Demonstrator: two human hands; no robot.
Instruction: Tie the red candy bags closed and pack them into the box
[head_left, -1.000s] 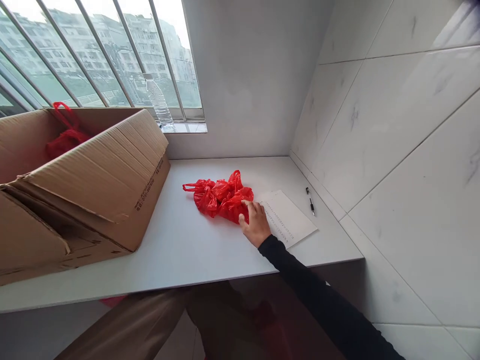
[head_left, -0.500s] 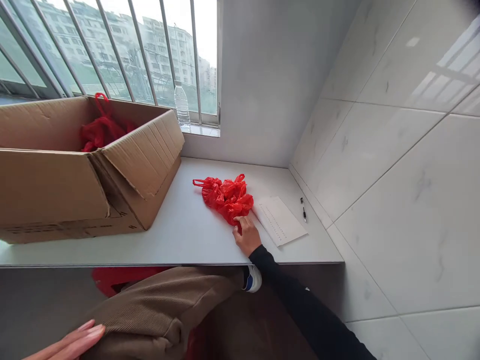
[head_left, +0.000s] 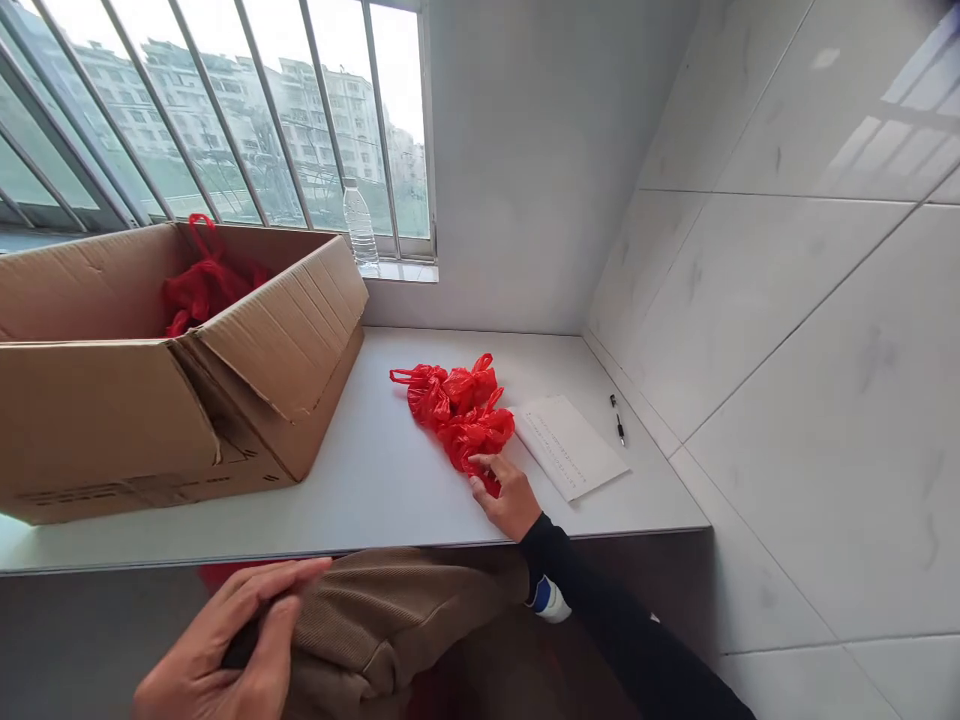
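A crumpled bundle of red plastic bags (head_left: 450,400) lies on the white tabletop. At its near edge my right hand (head_left: 514,500) has curled fingers and thumb on either side of a bit of the red plastic. My left hand (head_left: 232,640) is over my lap at the table's front edge, fingers stretched out and thumb apart; a dark patch shows between thumb and fingers, and I cannot tell what it is. Just right of the bags is a white sheet of paper (head_left: 574,450) with rows of small print.
A large open cardboard box (head_left: 97,420) stands on the left, with more red plastic bags (head_left: 202,285) inside. A black pen (head_left: 617,420) lies near the tiled right wall. On the sill of the barred window stands a clear plastic bottle (head_left: 360,225). The tabletop (head_left: 360,490) ends close to my legs.
My left hand has risen from the lower left corner and come right, more fully into view. My right hand stays at the bags' near edge. The view has shifted slightly.
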